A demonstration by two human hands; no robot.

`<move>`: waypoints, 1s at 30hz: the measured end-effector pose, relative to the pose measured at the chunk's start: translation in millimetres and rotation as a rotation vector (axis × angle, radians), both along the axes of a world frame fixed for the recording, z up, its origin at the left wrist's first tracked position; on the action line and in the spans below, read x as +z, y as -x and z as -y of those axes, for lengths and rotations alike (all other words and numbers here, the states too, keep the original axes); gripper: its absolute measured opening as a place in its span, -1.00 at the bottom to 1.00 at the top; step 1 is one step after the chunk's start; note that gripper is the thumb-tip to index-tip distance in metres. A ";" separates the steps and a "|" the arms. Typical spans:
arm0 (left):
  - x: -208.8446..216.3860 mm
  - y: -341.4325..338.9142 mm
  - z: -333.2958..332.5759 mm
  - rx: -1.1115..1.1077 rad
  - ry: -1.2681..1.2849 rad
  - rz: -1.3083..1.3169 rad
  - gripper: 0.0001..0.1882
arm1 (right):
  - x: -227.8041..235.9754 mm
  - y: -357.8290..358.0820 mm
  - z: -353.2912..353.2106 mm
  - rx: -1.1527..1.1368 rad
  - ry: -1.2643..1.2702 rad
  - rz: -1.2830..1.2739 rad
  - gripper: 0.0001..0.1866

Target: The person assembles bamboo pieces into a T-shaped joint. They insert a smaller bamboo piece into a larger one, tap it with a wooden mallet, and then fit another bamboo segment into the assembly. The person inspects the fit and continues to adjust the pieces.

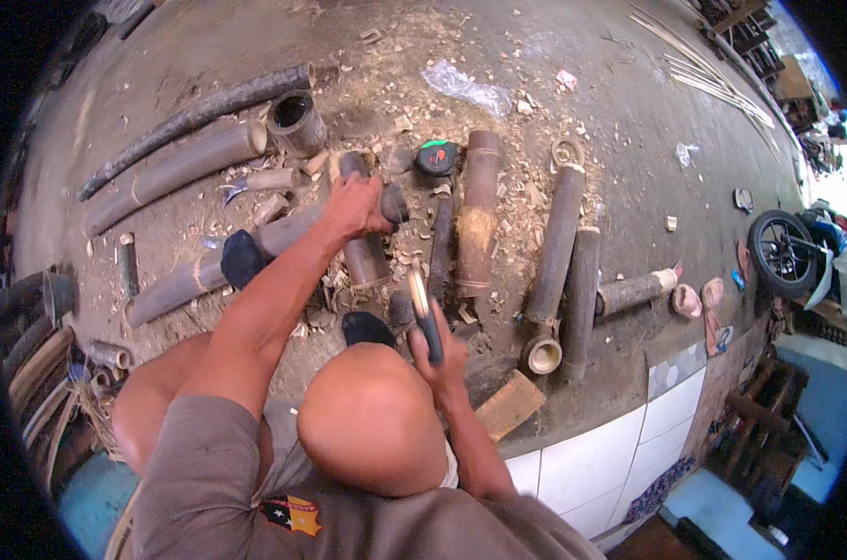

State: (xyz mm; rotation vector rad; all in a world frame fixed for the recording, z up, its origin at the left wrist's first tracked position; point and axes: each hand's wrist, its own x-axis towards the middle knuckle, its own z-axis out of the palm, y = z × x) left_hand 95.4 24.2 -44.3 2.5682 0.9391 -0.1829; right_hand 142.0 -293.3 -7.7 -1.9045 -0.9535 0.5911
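Observation:
My left hand (355,207) is closed around the far end of a long bamboo pole (293,230), which slants up from the lower left. That end rests across a shorter bamboo section (365,261) lying on the floor. My right hand (445,359), closer to my body, grips a hand tool (429,327) with a dark handle and a pale, curved upper part. Its exact kind is unclear. The tool is apart from the pole. Just beyond, a black and green tape measure (435,159) sits near a thin dark stick (442,229).
Wood chips litter the floor around several bamboo lengths (559,243). A hatchet-like tool (260,182) lies left of my hand. My dark-covered feet (243,259) flank the work. A small board (510,406) and white tiled ledge (587,462) are right; a motorbike wheel (787,261) stands beyond.

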 end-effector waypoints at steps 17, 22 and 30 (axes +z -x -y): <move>-8.5 -2.5 -8.2 -0.030 0.091 0.025 -0.17 | 11.4 19.1 69.4 -0.053 -0.018 -0.012 -0.38; -7.3 -6.7 -10.4 0.004 0.122 0.021 -0.17 | 0.2 12.4 40.7 -0.017 0.004 -0.011 -0.39; -12.3 -6.6 -17.6 -0.020 0.143 -0.033 -0.15 | -1.5 -8.3 -18.5 -0.011 -0.007 -0.064 -0.39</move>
